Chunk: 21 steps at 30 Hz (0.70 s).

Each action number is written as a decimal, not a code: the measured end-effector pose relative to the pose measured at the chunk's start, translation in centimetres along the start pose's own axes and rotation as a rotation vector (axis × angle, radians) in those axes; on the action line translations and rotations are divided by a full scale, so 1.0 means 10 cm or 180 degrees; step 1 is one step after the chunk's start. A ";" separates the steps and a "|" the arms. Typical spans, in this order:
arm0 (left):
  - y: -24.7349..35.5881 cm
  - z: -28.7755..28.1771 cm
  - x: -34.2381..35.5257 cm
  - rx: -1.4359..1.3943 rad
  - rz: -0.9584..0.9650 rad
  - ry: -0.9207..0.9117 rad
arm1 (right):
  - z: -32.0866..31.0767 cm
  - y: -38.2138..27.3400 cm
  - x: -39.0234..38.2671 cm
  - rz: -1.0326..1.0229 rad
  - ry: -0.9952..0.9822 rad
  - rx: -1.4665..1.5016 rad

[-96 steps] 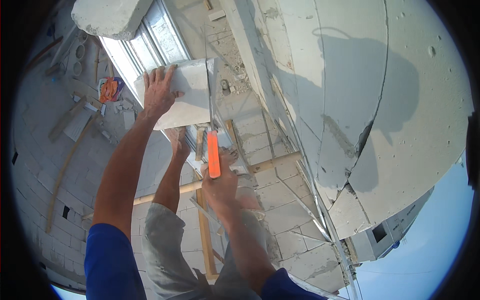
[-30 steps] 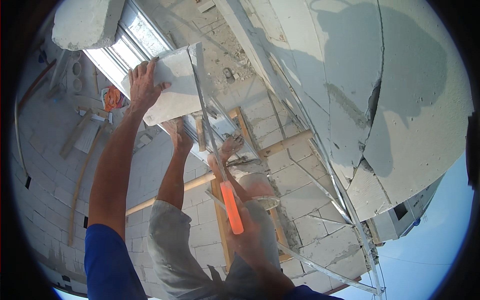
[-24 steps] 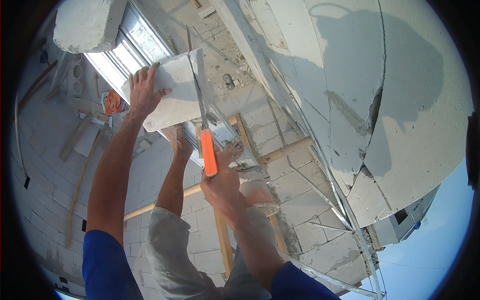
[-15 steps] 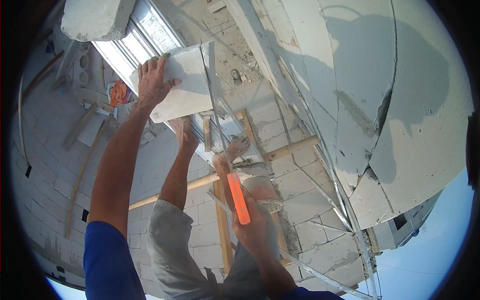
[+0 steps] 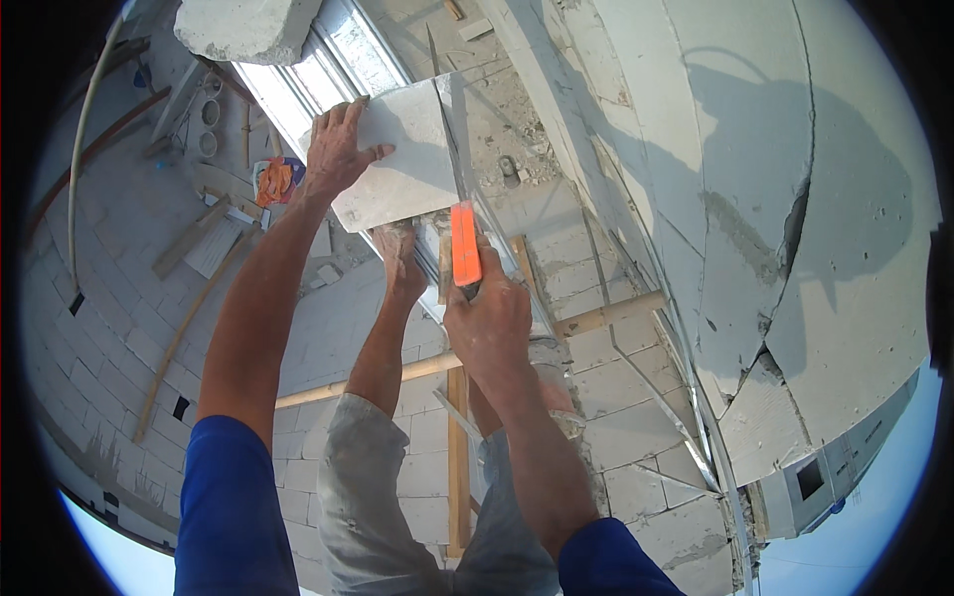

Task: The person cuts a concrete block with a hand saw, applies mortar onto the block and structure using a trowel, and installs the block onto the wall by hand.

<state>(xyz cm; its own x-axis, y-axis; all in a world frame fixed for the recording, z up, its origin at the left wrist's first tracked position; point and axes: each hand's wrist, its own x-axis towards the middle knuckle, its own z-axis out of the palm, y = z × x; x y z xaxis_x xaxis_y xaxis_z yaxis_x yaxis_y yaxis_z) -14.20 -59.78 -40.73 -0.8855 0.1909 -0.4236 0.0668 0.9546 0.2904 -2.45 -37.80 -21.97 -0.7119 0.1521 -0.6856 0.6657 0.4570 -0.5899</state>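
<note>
My left hand [image 5: 342,151] grips a pale block slab [image 5: 402,171] by its upper left, fingers over the edge. My right hand [image 5: 489,323] is closed on the orange handle [image 5: 465,243] of a hand saw, whose thin blade runs up along the slab's right side, beside a cut line. The slab lies across silver metal profiles [image 5: 359,54]. A rough white block [image 5: 243,25] rests higher up on them. My bare left foot [image 5: 396,243] is on the profiles below the slab.
A cracked plastered wall [image 5: 845,179] with my shadow rises at right, with thin metal bars along it. A wooden pole [image 5: 368,380] crosses below my legs, near an upright timber [image 5: 459,477]. Planks [image 5: 194,233], pipes and orange cloth [image 5: 278,179] lie on the lower level at left.
My right hand has moved the saw forward and back, and is now further up, with the handle close to the slab. My left hand stays on the slab, and the view has shifted slightly.
</note>
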 end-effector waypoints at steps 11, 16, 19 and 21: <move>0.38 0.15 -0.20 0.0094 0.0058 -0.0349 | -0.02 0.20 -0.48 0.0246 0.0094 0.0045; 0.41 0.10 -0.19 0.0177 -0.0072 -0.0580 | -0.26 0.34 -1.13 0.0754 -0.0209 0.0217; 0.47 0.11 -0.20 0.0209 -0.0096 -0.0707 | -0.19 0.15 -0.40 0.0756 -0.0050 -0.0117; 0.46 0.09 -0.18 0.0224 -0.0178 -0.0828 | -0.15 0.13 -0.28 0.0236 0.0138 -0.0300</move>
<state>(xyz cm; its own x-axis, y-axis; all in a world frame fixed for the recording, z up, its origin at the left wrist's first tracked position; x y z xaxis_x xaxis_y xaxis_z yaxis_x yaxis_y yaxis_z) -11.87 -55.57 -39.39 -0.7414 0.1811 -0.6461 0.0610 0.9771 0.2039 0.00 -36.29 -20.15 -0.6718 0.2254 -0.7056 0.6944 0.5231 -0.4941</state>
